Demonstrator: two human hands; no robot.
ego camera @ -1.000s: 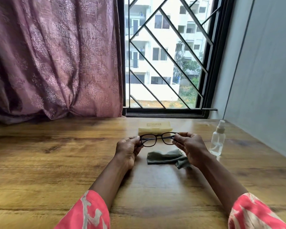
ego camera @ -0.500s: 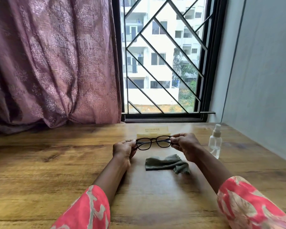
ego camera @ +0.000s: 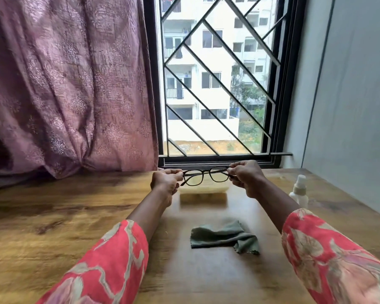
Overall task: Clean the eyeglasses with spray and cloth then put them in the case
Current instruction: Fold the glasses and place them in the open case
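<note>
Dark-framed eyeglasses [ego camera: 205, 176] are held up in the air in front of the window sill. My left hand [ego camera: 166, 183] pinches their left end and my right hand [ego camera: 245, 177] pinches their right end. Right under and behind them a pale yellow case [ego camera: 203, 189] lies on the wooden table [ego camera: 53, 227]. A crumpled grey-green cloth [ego camera: 225, 236] lies on the table between my forearms, nearer to me. A small clear spray bottle [ego camera: 298, 191] with a white top stands to the right of my right arm.
A mauve curtain [ego camera: 64, 84] hangs at the back left down to the table. A barred window [ego camera: 217, 84] fills the middle back, and a grey wall [ego camera: 349, 106] closes the right side.
Both hands have lifted the eyeglasses up and away from me, over the case. The cloth now lies well behind the hands.
</note>
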